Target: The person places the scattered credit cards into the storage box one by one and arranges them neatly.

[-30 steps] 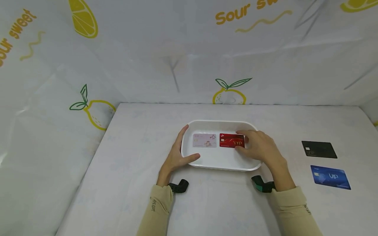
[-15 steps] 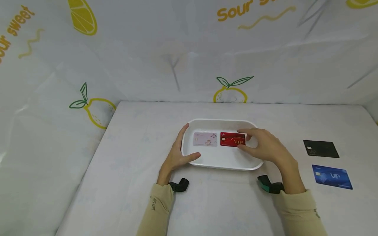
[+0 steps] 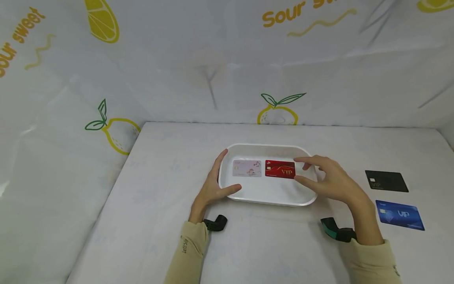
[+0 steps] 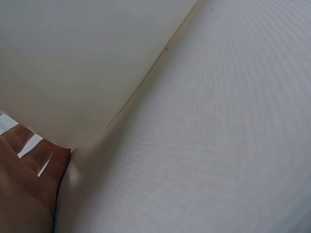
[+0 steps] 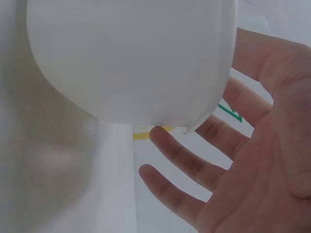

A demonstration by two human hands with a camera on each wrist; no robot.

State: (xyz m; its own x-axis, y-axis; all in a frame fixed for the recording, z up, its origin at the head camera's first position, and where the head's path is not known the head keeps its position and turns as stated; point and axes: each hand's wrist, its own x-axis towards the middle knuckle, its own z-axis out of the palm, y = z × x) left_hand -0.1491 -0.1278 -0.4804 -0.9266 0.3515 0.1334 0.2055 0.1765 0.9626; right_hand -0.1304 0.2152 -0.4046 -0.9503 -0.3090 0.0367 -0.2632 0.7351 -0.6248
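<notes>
White cloth covers our table [image 3: 170, 189], and sheeting printed with lemons [image 3: 117, 134] hangs behind it. Our white tray [image 3: 264, 190] sits between our hands. Our left hand [image 3: 212, 185] rests against the tray's left end, fingers straight along the outer wall and the thumb laid over the near rim. Our right hand [image 3: 331, 179] hovers over the tray's right end, fingers spread and relaxed, holding nothing; the right wrist view shows the open palm beside the tray's rounded corner. Inside the tray lie two cards side by side: a red card [image 3: 280, 169] just off our right fingertips, and a pink card [image 3: 246, 168] nearer our left hand. Out past our right hand, on the cloth, lie a black card [image 3: 386, 181] and, closer to us, a blue card [image 3: 399, 214].
</notes>
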